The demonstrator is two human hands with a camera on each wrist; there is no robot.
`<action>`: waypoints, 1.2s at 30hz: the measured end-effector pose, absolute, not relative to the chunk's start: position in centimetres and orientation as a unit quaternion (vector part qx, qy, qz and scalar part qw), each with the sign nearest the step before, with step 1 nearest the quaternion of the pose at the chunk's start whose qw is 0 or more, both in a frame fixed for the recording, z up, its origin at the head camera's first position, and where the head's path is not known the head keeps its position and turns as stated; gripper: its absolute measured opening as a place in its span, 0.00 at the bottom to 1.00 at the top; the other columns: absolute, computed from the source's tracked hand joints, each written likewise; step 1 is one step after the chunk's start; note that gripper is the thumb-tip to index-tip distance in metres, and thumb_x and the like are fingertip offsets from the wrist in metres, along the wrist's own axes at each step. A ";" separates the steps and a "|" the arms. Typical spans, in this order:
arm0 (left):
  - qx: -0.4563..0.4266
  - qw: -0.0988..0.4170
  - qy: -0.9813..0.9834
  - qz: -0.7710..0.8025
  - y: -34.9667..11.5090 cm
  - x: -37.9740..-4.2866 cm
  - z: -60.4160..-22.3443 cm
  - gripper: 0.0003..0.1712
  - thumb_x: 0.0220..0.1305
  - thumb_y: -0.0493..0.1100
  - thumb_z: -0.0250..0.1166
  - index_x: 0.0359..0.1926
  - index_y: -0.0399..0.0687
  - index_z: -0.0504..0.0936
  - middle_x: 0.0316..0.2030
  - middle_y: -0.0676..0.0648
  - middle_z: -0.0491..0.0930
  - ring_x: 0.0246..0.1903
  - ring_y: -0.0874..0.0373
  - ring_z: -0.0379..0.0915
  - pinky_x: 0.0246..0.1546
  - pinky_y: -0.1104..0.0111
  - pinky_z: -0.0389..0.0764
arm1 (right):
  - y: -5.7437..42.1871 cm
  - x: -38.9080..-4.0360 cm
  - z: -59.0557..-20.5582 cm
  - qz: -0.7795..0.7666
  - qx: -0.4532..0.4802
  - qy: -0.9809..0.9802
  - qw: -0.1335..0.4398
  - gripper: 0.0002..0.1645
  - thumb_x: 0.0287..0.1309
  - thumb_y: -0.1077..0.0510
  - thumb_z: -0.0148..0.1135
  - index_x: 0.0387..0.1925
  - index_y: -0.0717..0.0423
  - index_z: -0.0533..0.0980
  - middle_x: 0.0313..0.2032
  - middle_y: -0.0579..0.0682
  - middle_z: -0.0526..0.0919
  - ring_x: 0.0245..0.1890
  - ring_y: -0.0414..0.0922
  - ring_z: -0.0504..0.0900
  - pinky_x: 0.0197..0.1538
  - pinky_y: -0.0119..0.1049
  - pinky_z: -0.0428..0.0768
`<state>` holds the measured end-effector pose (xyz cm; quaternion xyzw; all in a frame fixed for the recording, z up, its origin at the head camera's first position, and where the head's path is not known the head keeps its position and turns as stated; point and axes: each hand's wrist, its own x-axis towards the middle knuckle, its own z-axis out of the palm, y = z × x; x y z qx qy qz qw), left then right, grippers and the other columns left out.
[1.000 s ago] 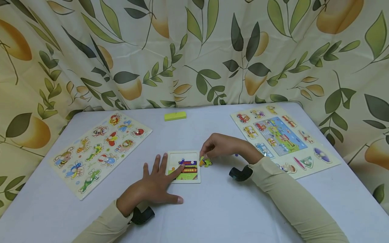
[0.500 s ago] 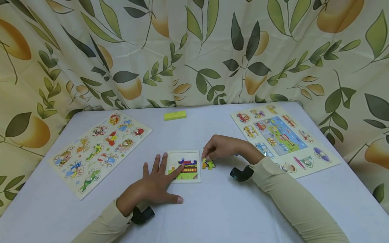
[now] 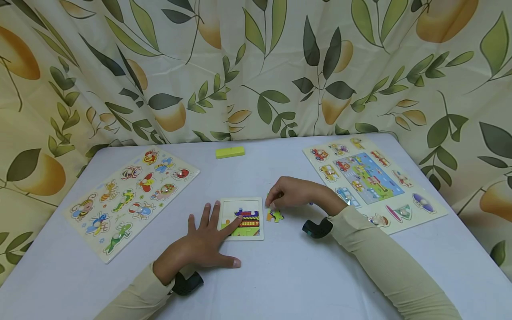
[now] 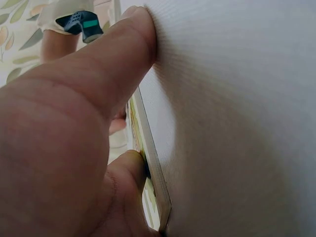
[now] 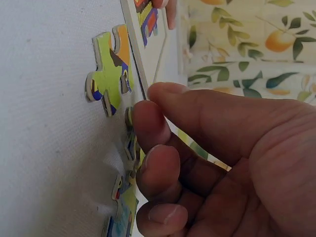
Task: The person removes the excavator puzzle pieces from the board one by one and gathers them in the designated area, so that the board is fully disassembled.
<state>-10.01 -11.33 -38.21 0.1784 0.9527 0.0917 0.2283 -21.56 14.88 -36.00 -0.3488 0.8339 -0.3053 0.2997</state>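
A small white-framed jigsaw puzzle [image 3: 242,238] lies at the table's middle, partly filled with a train-like picture. My left hand [image 3: 200,242] spreads over its left side, index finger across the picture and thumb on the tablecloth. A loose green-and-orange puzzle piece [image 5: 106,74] lies flat just right of the frame. Above it in the head view, my right hand [image 3: 290,193] has curled fingers, the thumb close to the index fingertip. More loose puzzle pieces [image 5: 126,205] lie beyond these fingers, partly hidden. I cannot tell whether the fingertips hold one.
On the left lies an insect peg puzzle board [image 3: 136,191]; on the right, a vehicle peg puzzle board [image 3: 372,182], partly behind the right forearm. A yellow-green block [image 3: 230,152] sits near the back edge. A leaf-patterned curtain [image 3: 256,66] hangs behind the table.
The green-and-orange piece has shifted right, away from the frame's edge, and now lies apart from the right fingertips. The right hand has moved only slightly; the left hand stays in place.
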 end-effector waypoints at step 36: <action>0.261 0.216 0.935 0.109 -10.7 -10.1 -37.8 0.49 0.59 0.69 0.61 0.76 0.71 0.50 0.76 0.38 0.32 0.72 0.36 0.22 0.62 0.35 0.27 | 12.9 -21.5 -36.2 -0.348 -0.333 0.840 0.252 0.10 0.66 0.64 0.59 0.44 0.61 0.84 0.34 0.48 0.85 0.31 0.42 0.76 0.38 0.34 0.76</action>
